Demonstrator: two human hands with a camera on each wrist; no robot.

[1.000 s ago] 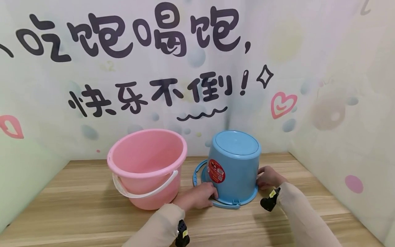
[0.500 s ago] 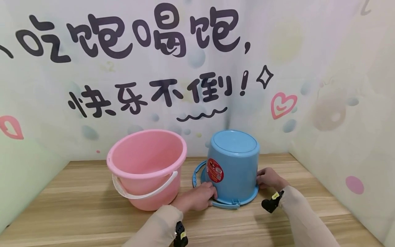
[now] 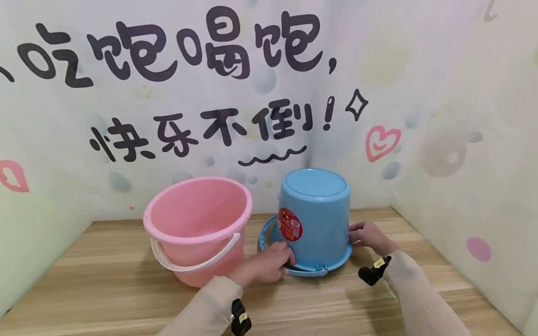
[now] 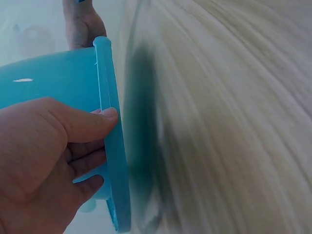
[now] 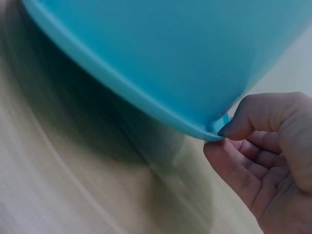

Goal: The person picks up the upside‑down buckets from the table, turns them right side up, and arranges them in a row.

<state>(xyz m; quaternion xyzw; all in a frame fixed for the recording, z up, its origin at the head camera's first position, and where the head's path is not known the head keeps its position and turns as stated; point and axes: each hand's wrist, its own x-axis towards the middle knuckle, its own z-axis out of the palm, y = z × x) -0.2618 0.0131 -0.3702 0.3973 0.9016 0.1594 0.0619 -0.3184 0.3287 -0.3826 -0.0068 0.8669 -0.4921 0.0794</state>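
Note:
A blue bucket (image 3: pixel 317 224) stands upside down, base upward, with a red label (image 3: pixel 290 224) on its side. Its blue handle (image 3: pixel 308 271) hangs around the lower rim. My left hand (image 3: pixel 271 262) grips the rim's left side, the thumb lying along the blue edge (image 4: pixel 109 126) in the left wrist view. On the opposite side my right hand (image 3: pixel 370 237) pinches the rim between thumb and fingers, plain in the right wrist view, where the bucket's wall (image 5: pixel 165 58) fills the top. Both wrist views show a shadowed gap between rim and table. The bucket's inside is hidden.
A pink bucket (image 3: pixel 197 247) with a white handle (image 3: pixel 201 267) stands upright to the left, close to my left forearm. Beneath everything is a wood-grain table (image 3: pixel 105 289). A printed wall cloth (image 3: pixel 269 186) rises behind, with side panels at left and right.
The blue bucket has risen slightly off the table and shifted a little left, still upside down, with both hands holding its rim. The pink bucket stays in its place.

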